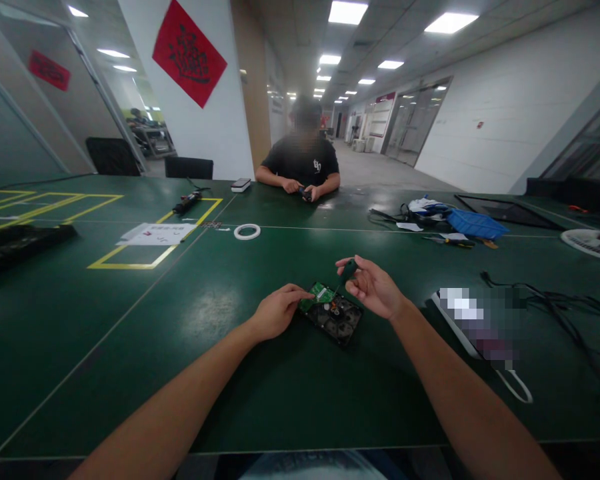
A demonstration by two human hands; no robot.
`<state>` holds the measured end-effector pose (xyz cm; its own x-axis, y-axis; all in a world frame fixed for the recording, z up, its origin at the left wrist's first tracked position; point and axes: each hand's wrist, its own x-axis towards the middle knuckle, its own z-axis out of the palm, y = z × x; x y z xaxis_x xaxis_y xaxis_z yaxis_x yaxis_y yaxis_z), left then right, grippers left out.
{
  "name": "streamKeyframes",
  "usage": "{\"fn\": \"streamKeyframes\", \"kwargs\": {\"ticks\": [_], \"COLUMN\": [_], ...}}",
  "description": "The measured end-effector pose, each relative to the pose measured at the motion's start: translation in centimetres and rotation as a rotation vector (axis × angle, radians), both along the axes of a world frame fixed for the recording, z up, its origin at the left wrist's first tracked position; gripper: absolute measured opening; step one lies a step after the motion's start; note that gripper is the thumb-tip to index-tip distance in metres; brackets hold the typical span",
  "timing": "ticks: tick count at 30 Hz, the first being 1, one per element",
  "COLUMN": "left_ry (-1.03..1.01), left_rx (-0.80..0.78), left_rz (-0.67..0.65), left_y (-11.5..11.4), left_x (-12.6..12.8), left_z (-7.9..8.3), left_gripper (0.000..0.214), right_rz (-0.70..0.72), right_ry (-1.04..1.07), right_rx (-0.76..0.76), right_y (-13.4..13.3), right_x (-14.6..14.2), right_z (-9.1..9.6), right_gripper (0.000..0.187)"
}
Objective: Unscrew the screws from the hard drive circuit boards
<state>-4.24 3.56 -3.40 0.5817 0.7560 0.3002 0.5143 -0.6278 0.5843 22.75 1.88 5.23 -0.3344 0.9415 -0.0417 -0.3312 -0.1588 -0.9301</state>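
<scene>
A hard drive [339, 323] lies on the green table in front of me, its green circuit board [322, 292] facing up at the far left end. My left hand [279, 312] grips the drive's left edge, with the fingertips resting by the board. In my right hand [375, 288] is a screwdriver [349, 269] with a dark green handle, held in a pinch above the drive. Its thin shaft slants down toward the board's edge; whether the tip touches a screw is too small to tell.
A white tape roll [247, 232] and printed papers [157, 233] lie to the left. A partly blurred white device [457, 327] and black cables [565, 303] are at the right, a blue tray [475, 223] beyond. Across the table sits a person [303, 160] holding a small dark object.
</scene>
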Motion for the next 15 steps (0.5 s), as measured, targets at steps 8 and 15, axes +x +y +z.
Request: {"fn": "streamKeyframes", "kwargs": {"ticks": [8,15], "left_ry": [-0.013,-0.046], "left_rx": [-0.016,-0.042], "left_rz": [-0.002,-0.007], "left_y": [0.0,0.0], "left_x": [-0.1,-0.1], "left_z": [-0.1,-0.1], "left_gripper": [0.049,0.05], "right_rz": [-0.089,-0.303], "right_ry": [-0.198,-0.397], "right_rx": [0.162,0.389], "right_y": [0.2,0.3], "right_x": [1.4,0.1], "right_z": [0.5,-0.8], "right_gripper": [0.031,0.033]}}
